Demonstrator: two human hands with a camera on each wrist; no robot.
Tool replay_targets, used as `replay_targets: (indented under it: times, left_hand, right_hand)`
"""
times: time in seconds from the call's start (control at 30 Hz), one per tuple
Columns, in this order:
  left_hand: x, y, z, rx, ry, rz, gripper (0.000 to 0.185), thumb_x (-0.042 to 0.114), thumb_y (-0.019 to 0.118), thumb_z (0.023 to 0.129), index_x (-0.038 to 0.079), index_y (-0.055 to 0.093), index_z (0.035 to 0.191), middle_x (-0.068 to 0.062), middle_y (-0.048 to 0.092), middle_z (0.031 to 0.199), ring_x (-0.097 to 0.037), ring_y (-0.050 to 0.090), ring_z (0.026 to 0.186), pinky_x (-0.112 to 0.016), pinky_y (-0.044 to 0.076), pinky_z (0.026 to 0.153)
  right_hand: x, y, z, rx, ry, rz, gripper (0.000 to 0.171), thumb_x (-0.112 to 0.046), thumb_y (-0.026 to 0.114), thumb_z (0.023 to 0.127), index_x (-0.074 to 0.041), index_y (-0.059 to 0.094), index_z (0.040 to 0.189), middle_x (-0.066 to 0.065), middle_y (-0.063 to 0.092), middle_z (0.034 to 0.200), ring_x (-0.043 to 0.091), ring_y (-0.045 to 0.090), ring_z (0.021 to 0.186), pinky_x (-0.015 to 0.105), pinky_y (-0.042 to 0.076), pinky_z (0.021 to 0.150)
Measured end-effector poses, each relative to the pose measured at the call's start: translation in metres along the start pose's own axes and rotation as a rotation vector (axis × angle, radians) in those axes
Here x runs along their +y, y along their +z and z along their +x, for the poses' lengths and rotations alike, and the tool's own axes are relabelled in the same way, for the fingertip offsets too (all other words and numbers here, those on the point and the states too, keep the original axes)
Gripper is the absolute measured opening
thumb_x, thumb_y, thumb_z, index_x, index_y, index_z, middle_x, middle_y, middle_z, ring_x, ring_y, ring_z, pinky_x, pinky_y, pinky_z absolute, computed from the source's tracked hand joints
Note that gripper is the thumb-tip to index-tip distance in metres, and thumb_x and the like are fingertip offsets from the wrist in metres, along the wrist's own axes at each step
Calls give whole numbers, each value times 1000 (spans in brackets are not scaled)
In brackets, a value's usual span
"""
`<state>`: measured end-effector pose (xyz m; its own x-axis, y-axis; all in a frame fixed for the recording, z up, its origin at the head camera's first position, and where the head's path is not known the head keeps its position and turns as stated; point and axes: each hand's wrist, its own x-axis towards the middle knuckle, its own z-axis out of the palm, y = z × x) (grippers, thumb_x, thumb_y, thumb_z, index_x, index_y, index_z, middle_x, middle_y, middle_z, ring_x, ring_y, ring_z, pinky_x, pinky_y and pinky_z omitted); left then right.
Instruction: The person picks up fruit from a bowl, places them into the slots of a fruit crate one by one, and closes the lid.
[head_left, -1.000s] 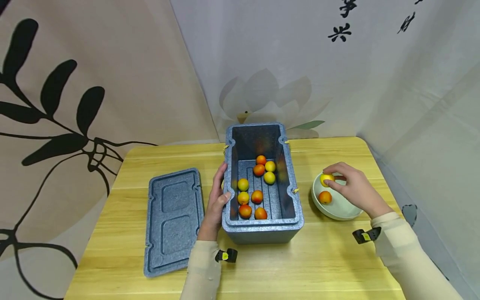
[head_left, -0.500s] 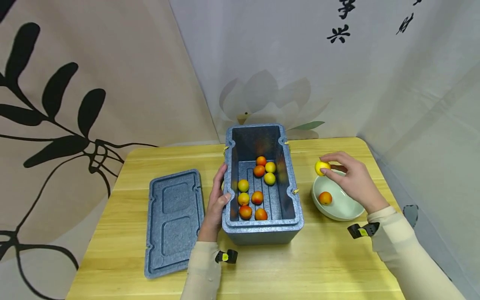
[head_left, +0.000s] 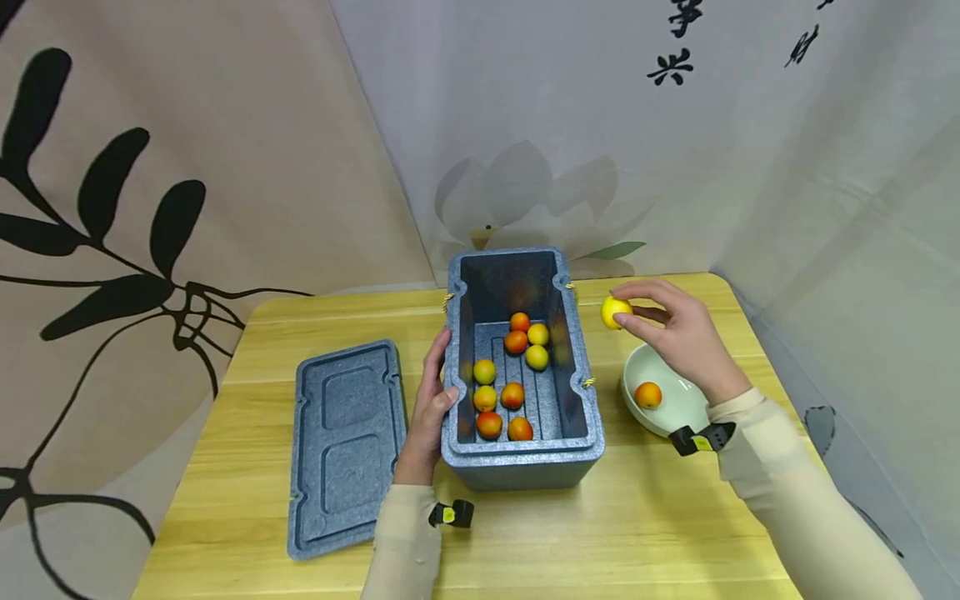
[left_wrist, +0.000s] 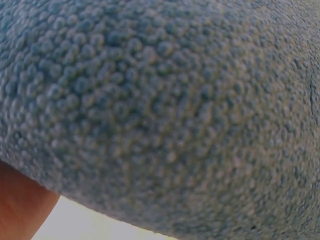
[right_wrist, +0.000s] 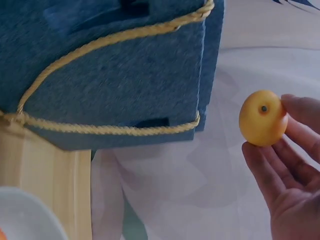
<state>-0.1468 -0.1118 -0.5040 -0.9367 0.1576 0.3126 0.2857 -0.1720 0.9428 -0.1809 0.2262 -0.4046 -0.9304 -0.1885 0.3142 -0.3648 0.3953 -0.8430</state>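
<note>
While I read the head view first: right hand [head_left: 675, 333] is raised just right of the blue foam box [head_left: 521, 454], above the far rim of the white bowl [head_left: 678, 408]. Its grip is pinching a yellow fruit [head_left: 615, 312] at the fingertips, held in the air beside the box's right wall, near the far end. One orange fruit [head_left: 648, 394] lies in the bowl. Left hand [head_left: 429, 408] rests against the box's left wall, thumb hooked over the rim, fingers laid fairly straight along the outside; grip is released, just bracing. I count nine fruits [head_left: 512, 394] on the ribbed box floor, mix of yellow and orange-red. The box lid [head_left: 345, 446] lies flat on the counter [head_left: 637, 533], just left of the left hand, inner face up. Printed fabric backdrop behind and on both sides.

Left wrist view: frame is filled with the box's beaded foam surface [left_wrist: 165, 110], very close. A bit of skin shows at bottom left; I cannot tell finger posture from here.

Right wrist view: the yellow fruit [right_wrist: 263, 118] sits between the fingertips [right_wrist: 300, 107] and thumb, dimple facing the camera. The box wall [right_wrist: 115, 80] with its yellow rope handle [right_wrist: 105, 131] is to the left, apart from the fruit. Bowl rim [right_wrist: 30, 210] shows at bottom left.
</note>
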Motion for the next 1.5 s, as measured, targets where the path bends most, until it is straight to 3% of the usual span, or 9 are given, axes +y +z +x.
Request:
replay_targets:
  times: [0.3, 0.53, 0.9, 1.2, 1.5]
  left_hand:
    - [1, -3, -2, 8, 8, 23, 79, 30, 49, 85, 7, 23, 156, -10, 14, 162, -29, 8, 146, -60, 4, 111]
    - [1, -3, -4, 10, 0, 15, 78, 30, 48, 85, 9, 23, 156, -8, 15, 162, -27, 9, 145, -59, 6, 111]
    - [2, -2, 3, 0, -7, -11, 78, 30, 48, 85, 11, 23, 156, -6, 15, 161, -26, 11, 144, -57, 13, 111]
    - [1, 0, 1, 5, -14, -7, 79, 30, 48, 83, 11, 24, 156, -6, 15, 161, -26, 10, 145, -59, 9, 111]
    - [1, 1, 1, -1, -26, -16, 79, 31, 47, 83, 14, 24, 157, -5, 16, 161, -27, 14, 143, -58, 18, 109]
  right_hand:
    - [-11, 17, 21, -40, -44, 65, 30, -6, 70, 89, -5, 68, 119, 3, 63, 118, 15, 58, 109, 26, 49, 90]
    - [-18, 29, 37, -60, -61, 107, 29, 2, 66, 90, 3, 66, 119, 12, 61, 119, 24, 58, 110, 29, 49, 91]
    - [-23, 39, 63, -90, -79, 136, 30, -12, 67, 93, -3, 67, 121, 4, 60, 122, 19, 59, 111, 30, 49, 92]
    - [-19, 50, 70, -148, -39, 101, 30, -15, 67, 93, -5, 67, 121, 3, 59, 120, 20, 57, 113, 31, 48, 93]
    - [-25, 59, 75, -202, -57, 70, 29, -16, 66, 94, -7, 67, 122, 5, 59, 122, 21, 56, 112, 37, 48, 95]
